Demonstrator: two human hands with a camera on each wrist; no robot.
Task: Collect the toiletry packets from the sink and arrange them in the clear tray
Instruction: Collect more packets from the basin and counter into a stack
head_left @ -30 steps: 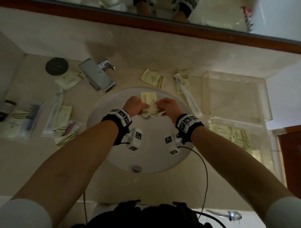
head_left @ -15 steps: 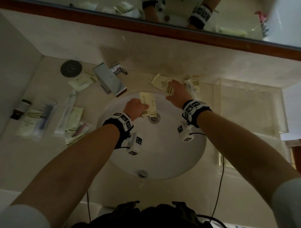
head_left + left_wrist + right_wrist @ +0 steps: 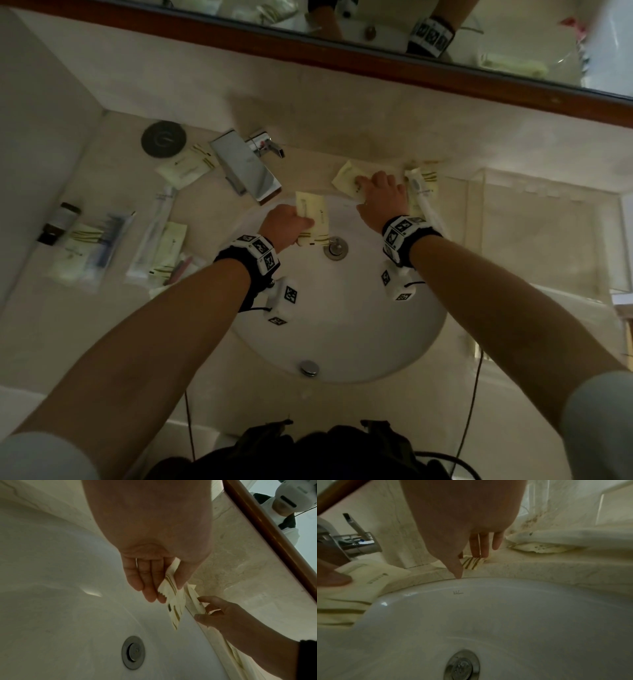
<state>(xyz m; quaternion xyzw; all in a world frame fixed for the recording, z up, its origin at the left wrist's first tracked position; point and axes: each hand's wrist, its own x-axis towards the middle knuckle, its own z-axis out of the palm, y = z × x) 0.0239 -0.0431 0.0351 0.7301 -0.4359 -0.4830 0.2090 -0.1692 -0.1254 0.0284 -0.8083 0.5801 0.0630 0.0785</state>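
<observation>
Sink basin: the white sink (image 3: 342,329) is lying nearest the person, sunk into the beige tabletop (image 3: 102,325); its drain (image 3: 335,247) is sitting just beside the held packets.
Left hand: the left hand (image 3: 286,224) is hovering over the far part of the basin, its fingers (image 3: 150,582) and thumb pinching a small stack of cream packets (image 3: 312,219) – long axis running from near to far, striped end toward the person.
Left wrist view: it is showing the serrated edge and olive stripes of the stack (image 3: 173,601), hidden from the head camera by the hand.
Right hand: the right hand (image 3: 382,198) is reaching past the far rim, its fingers (image 3: 479,546) pressing down, spread slightly, on a cream packet (image 3: 347,180) lying flat on the tabletop – whether they are gripping it cannot be told.
Obstacles: the chrome faucet (image 3: 245,164) is standing just left of the hands; a long white packet (image 3: 423,192) is lying just right of the right hand.
Clear tray: the clear tray (image 3: 548,192) is sitting to the right of the sink, apart from both hands.
Left clutter: more packets (image 3: 186,168), a wrapped toothbrush (image 3: 152,229), a dark bottle (image 3: 60,222) and a round black disc (image 3: 163,138) are lying well left of the sink.
</observation>
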